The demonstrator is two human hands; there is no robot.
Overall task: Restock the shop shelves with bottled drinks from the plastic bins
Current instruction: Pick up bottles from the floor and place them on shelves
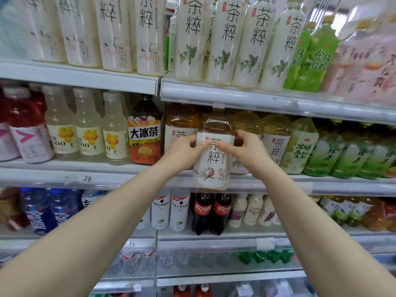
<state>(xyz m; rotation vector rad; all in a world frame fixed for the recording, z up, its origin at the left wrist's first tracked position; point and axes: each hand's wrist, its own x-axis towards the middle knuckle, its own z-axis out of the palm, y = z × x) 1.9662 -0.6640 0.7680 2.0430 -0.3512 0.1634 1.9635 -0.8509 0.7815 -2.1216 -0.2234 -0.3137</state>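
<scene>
Tea bottle [214, 159] with amber liquid and a white label sits between your two hands, upright, at the front of the middle shelf [107, 176]. Your left hand [184, 151] curls round its left side, thumb on the face of the label. Your right hand [246, 151] grips the right side the same way, and the two thumbs nearly meet across the label. Both grips are closed on the bottle at about the height of the label's top edge.

The bottle's base shows in front of that shelf's front rail, and its cap comes up just under the rail of the upper shelf [257, 101]. Whether the base rests on anything you cannot tell from this view.

Just behind it on the left stands a brown tea bottle [182, 123], and further left an iced tea bottle [144, 133] with an orange label. Beyond that you see pale bottles with yellow flowers [90, 133] and red drinks [27, 129]. To the right stand more amber bottles with the same white label [276, 144], then a row of green tea bottles [353, 155]. Tall white bottles [225, 39] fill the upper shelf. Two cola bottles [212, 211] stand on the shelf below, directly under your hands.
</scene>
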